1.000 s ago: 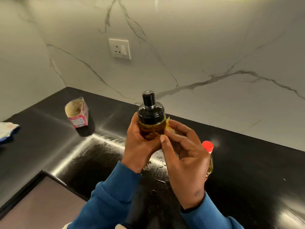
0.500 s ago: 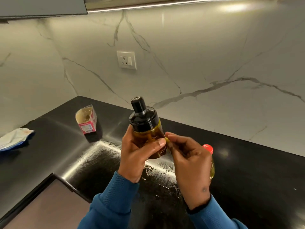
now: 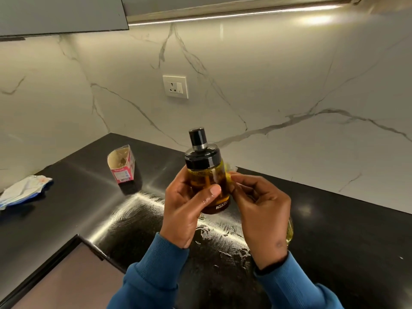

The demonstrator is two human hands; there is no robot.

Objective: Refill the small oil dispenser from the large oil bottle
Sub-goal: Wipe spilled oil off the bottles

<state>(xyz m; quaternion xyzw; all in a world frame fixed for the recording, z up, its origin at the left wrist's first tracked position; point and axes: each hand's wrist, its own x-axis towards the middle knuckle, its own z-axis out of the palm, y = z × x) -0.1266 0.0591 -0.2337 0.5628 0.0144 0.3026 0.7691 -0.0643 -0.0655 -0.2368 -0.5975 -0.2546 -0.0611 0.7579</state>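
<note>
The small oil dispenser (image 3: pixel 206 175) is a clear glass jar of amber oil with a black lid and black pump nozzle. My left hand (image 3: pixel 189 204) grips its body and holds it upright above the counter, thumb across the front. My right hand (image 3: pixel 260 208) pinches a thin yellowish strip (image 3: pixel 229 175) at the jar's right side. The large oil bottle (image 3: pixel 289 230) stands behind my right hand; only a sliver of its yellow side shows and its cap is hidden.
The black counter (image 3: pixel 89 208) has a wet or oily smear below my hands. An opened red carton (image 3: pixel 122 167) stands at the back left, a crumpled white packet (image 3: pixel 24 191) lies at the far left, and a hob edge (image 3: pixel 73 246) sits at lower left. A wall socket (image 3: pixel 175 86) is behind.
The camera view has tilted up. My hands have kept hold of the dispenser, now tilted slightly left, and the large bottle's red cap has gone behind my right hand.
</note>
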